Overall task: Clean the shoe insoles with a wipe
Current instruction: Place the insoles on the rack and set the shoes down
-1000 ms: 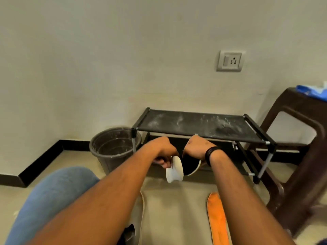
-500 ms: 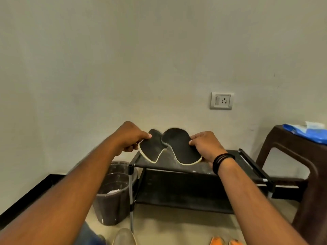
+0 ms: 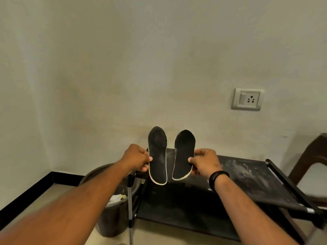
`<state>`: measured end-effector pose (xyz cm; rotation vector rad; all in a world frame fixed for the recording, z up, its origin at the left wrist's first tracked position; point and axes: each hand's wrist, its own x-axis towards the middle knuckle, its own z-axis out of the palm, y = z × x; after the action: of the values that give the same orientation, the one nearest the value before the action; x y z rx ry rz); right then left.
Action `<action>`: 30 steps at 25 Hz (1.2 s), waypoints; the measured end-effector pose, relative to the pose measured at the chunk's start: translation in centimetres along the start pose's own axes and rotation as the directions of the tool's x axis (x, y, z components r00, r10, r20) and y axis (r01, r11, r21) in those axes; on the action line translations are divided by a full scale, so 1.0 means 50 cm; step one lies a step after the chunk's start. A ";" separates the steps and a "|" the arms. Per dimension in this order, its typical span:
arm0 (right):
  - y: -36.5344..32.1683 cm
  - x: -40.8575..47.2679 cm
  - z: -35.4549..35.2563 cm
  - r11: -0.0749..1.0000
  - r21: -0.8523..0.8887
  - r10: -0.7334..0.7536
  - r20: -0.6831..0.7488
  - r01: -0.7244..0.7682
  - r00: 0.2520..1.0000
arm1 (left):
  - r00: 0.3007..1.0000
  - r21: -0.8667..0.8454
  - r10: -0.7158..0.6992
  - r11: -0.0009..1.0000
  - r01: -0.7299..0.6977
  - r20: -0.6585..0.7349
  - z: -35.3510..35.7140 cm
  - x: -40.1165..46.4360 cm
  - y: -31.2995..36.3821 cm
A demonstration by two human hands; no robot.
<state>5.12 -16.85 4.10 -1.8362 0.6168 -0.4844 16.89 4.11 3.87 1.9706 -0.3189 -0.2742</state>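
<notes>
Head camera looks forward and down along two bare forearms that reach out from the near edge. At the near left, the left hand (image 3: 137,160) pinches the outer edge of the left insole (image 3: 157,155) between thumb and curled fingers. At the near right, the right hand (image 3: 205,161), with a dark wristband (image 3: 218,179) behind it, pinches the outer edge of the right insole (image 3: 184,154) in the same way. Both insoles are held up in the air side by side, close together but apart, toes pointing up and dark faces toward the camera, each with a pale rim along its edge. The left one shows faint grey smudges on its dark face.

Below and behind the hands stands a black shoe rack (image 3: 247,177) with a dusty, white-streaked top shelf and a lower shelf in shadow. A dark bucket (image 3: 113,220) stands on the floor just beside the rack's left post, with pale crumpled scraps inside. A brown chair (image 3: 311,156) shows at the far right edge.

Farther off, a black skirting strip (image 3: 35,191) runs along the foot of the plain wall, and a switch and socket plate (image 3: 247,99) sits on the wall above the rack to the right.
</notes>
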 end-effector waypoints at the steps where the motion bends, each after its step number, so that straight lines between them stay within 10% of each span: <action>1: 0.021 0.012 0.012 1.000 -0.027 0.009 0.014 -0.009 1.000 | 1.000 0.034 -0.018 0.999 0.018 0.006 0.011 0.012 -0.009; 30: 0.093 0.018 0.012 0.910 -0.407 -0.130 -0.116 0.073 0.985 | 0.955 0.421 0.182 0.904 -0.070 -0.232 0.045 0.012 -0.019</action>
<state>5.36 -18.27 -0.48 -2.2480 0.7620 -0.5933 16.78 2.39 2.07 2.3545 -0.3482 0.1605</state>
